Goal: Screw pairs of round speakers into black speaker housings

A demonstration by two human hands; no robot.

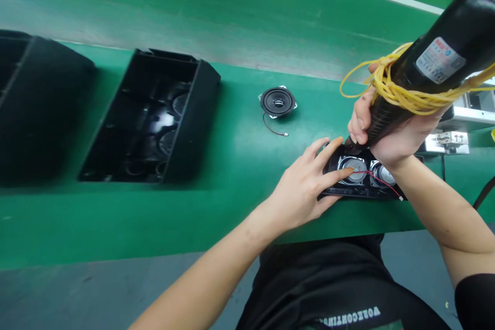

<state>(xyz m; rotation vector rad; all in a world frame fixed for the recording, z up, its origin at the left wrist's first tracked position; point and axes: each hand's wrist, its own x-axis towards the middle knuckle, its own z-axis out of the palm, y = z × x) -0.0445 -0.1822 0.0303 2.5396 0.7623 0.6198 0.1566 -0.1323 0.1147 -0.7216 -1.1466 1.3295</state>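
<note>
Left hand (305, 188) flat on speaker panel (361, 178) lying left-right, right hand (390, 129) gripping tilted screwdriver (429, 67)

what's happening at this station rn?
A person at a green conveyor belt grips a black electric screwdriver, wound with yellow cord, in the right hand, tip down on a black speaker panel. The left hand lies flat on the panel, fingers on one of its two drivers. A loose speaker driver and an open black housing lie further along the belt.
</note>
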